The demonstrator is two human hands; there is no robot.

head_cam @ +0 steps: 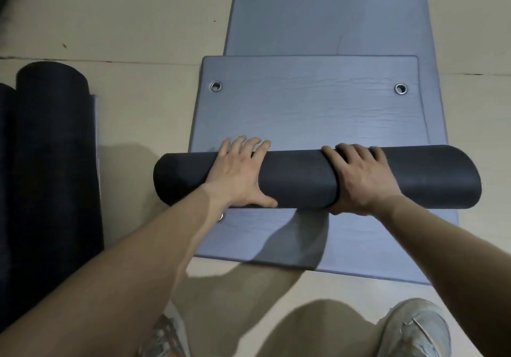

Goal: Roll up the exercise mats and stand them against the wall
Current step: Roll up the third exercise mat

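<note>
Fingers (243, 146) of left hand (237, 174) lie spread, near straight, pressing on the dark roll (298, 177). Right hand (356, 179) curls over its far side, thumb tucked under: a grip. Blue-grey mat (304, 107) runs away from me, its far end cut off by the frame. Roll sits on it, long axis left to right, square across the mat. Darker rolled mats (52, 149) lie at left, partly out of frame. I see two grommets (215, 86) clearly; a third grommet (220, 217) is half hidden behind the left wrist.
</note>
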